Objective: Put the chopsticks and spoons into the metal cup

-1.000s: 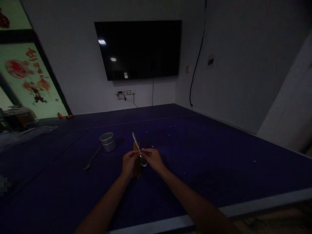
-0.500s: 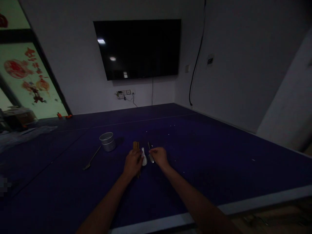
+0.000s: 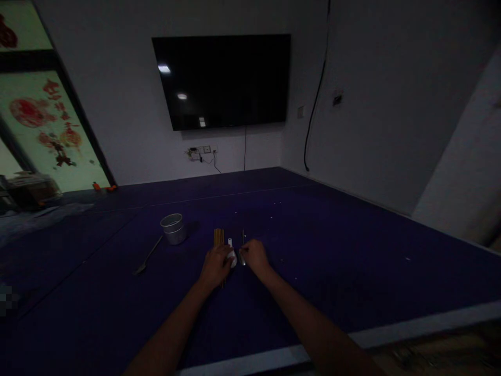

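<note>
A bundle of several chopsticks (image 3: 218, 236) lies lengthwise on the dark blue surface. My left hand (image 3: 215, 266) rests over them, palm down with the fingers stretched out. Its fingertips touch a white soup spoon (image 3: 234, 259) lying just right of the chopsticks, and partly cover it. Beside that is a metal spoon (image 3: 243, 263), its bowl nearer me and its thin handle pointing away. My right hand (image 3: 255, 257) is closed in a pinch on the metal spoon, near where handle and bowl meet. The fingers hide part of it.
A grey metal cup (image 3: 174, 230) stands to the left, with a long fork-like utensil (image 3: 147, 256) lying beside it. Small white bits dot the blue surface (image 3: 344, 245). Clear plastic sheeting (image 3: 58, 213) lies far left. A television (image 3: 227, 81) hangs on the back wall.
My right hand has come slightly nearer me, and the metal spoon has turned straighter, closer to parallel with the chopsticks. My left fingers have shifted a little right onto the white soup spoon.
</note>
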Available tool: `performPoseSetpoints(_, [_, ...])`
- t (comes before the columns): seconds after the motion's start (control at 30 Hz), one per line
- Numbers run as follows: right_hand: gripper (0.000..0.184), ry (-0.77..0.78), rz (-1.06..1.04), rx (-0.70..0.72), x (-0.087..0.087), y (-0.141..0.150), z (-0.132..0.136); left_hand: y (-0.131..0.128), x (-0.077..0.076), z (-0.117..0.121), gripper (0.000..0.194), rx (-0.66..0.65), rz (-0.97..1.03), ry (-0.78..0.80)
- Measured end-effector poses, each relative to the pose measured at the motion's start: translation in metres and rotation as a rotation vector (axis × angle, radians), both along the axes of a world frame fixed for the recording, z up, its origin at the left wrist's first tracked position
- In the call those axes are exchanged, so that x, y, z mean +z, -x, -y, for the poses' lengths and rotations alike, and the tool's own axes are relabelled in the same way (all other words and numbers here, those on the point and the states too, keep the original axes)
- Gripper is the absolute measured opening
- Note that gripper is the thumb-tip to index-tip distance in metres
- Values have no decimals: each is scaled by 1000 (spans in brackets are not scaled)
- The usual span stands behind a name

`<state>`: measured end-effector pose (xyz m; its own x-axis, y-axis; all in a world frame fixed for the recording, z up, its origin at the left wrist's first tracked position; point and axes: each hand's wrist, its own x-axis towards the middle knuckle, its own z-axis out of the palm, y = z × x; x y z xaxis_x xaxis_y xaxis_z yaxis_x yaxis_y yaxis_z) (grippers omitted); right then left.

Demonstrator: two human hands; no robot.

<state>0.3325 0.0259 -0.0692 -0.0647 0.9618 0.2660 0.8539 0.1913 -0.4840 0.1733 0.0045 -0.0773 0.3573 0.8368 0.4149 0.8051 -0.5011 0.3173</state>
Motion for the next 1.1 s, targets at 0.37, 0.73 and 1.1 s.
performPoseSetpoints(0.37, [24, 15, 12, 44, 0, 3, 0, 0, -3, -2, 32, -37, 39, -48])
performPoseSetpoints(0.73, [24, -29, 55, 58, 0, 4, 3, 2, -6, -4, 30, -75, 48, -137])
performPoseSetpoints(1.1, [19, -51, 3, 18, 2, 4, 7, 19, 25, 2, 23, 228, 51, -543])
